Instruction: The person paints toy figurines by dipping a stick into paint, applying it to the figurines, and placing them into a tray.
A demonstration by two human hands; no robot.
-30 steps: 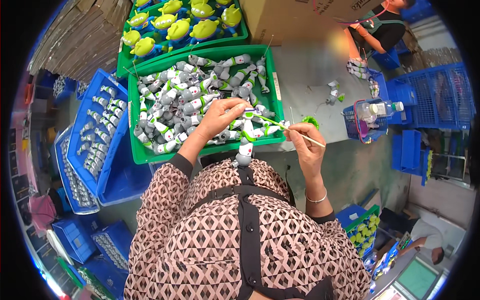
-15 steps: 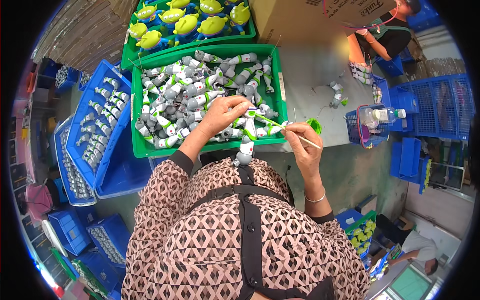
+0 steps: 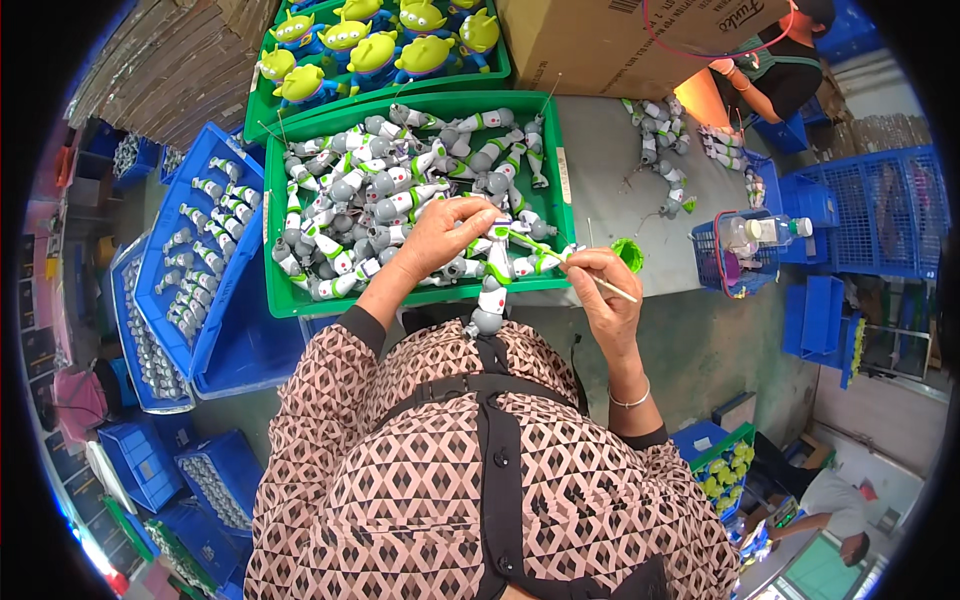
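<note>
- A worker's left hand (image 3: 450, 235) pinches the purple-edged end of a white, green and gray toy leg (image 3: 497, 262) between thumb and fingers, holding it over the near edge of a green tray (image 3: 556, 218).
- The right hand (image 3: 605, 285) grips a slim brush (image 3: 618, 292), its green-tinged tip at the leg's upper end; whether the two touch is too small to tell.
- Similar toy parts (image 3: 370, 190) lie heaped in the tray.
- A small bright-green container (image 3: 627, 254) sits on the gray table (image 3: 655, 272), just beyond the right hand.
- Green-headed figures (image 3: 425, 55) fill another tray behind.
</note>
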